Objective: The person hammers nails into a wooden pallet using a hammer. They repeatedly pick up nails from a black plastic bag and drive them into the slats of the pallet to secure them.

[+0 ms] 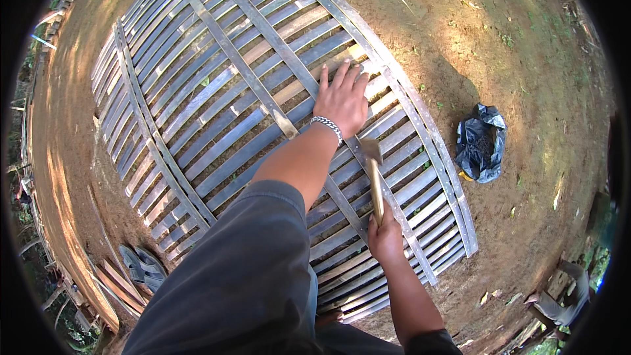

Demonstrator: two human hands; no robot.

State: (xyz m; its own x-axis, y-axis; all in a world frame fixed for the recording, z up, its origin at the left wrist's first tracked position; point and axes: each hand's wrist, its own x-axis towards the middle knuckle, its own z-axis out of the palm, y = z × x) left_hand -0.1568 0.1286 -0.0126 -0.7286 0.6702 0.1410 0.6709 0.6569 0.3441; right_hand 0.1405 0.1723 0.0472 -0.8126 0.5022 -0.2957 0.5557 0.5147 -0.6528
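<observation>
A large panel of grey-brown wooden or bamboo slats [227, 141] lies on the ground under me, crossed by several long strips. My left hand [343, 97], with a silver chain bracelet [328, 127] at its wrist, rests flat on the slats near the panel's right side. Its fingers are stretched out, and anything beneath the palm is hidden. Lower and to the right, my right hand [386, 236] is closed round the wooden handle of a hammer [376, 187]. The hammer's broad, dark metal head points away from me, over the slats just below my left wrist.
On the bare earth to the right stands an open black plastic bag [483, 144] with dark contents. A pair of dark sandals [143, 267] lies at the lower left, beside some loose wooden strips [119, 287]. Something grey and cloth-like [566, 299] shows at the lower right rim.
</observation>
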